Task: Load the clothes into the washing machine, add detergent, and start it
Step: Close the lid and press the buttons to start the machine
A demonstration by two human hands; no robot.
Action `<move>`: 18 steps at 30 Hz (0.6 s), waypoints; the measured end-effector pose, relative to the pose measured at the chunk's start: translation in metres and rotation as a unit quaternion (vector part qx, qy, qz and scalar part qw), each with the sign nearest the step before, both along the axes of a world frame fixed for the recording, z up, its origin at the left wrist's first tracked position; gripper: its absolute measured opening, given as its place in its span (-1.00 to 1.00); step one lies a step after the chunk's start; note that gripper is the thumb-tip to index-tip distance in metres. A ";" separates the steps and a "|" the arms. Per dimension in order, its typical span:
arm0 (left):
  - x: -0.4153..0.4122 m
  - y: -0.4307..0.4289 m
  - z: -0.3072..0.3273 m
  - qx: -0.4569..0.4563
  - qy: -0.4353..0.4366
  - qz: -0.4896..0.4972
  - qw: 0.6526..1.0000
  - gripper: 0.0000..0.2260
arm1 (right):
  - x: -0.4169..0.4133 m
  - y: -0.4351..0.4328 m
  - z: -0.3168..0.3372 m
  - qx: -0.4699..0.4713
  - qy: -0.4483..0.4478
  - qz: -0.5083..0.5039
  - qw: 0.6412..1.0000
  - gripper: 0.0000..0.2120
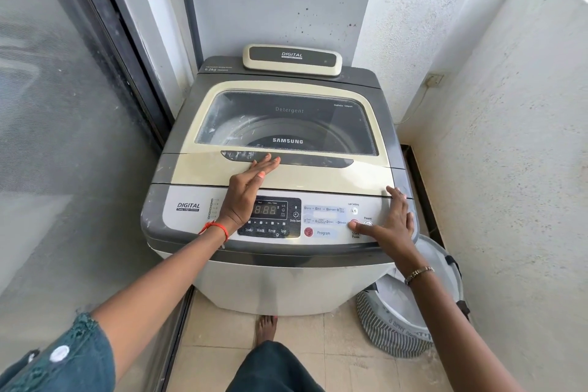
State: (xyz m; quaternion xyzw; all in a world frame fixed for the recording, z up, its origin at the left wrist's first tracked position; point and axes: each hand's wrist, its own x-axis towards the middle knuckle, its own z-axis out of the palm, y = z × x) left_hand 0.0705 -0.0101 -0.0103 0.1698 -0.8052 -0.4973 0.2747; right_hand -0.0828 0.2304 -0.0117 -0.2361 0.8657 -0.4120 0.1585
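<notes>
A grey and cream top-loading washing machine (191,143) stands in front of me with its glass lid (286,124) shut. My left hand (246,191) lies flat, palm down, on the front of the lid, fingertips at the dark lid handle (318,161). My right hand (391,219) rests open on the right end of the control panel (187,216), its thumb tip on the red start/pause button (354,222). The panel's display (265,209) shows digits. Through the glass the drum looks dark; I cannot tell what is inside.
A striped laundry basket (391,334) with a white lining stands on the tiled floor to the machine's right. A glass sliding door (63,137) runs along the left, white walls at the back and right. A grey pole with an orange grip (189,3) leans in the back corner.
</notes>
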 end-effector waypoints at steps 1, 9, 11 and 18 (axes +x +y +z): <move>0.000 0.000 0.000 -0.001 0.001 -0.001 1.000 -0.51 | 0.001 0.000 0.001 0.001 0.001 0.001 1.000 0.03; 0.001 0.001 -0.002 0.025 0.012 -0.001 1.000 -0.58 | 0.001 0.002 -0.002 -0.004 0.003 0.016 1.000 0.16; 0.001 0.001 0.000 0.039 0.013 -0.005 0.999 -0.59 | 0.002 0.000 -0.002 -0.013 -0.005 0.019 1.000 0.16; 0.001 -0.001 -0.003 0.069 0.029 -0.026 0.997 -0.62 | 0.001 -0.007 -0.005 0.015 -0.008 -0.007 1.000 0.16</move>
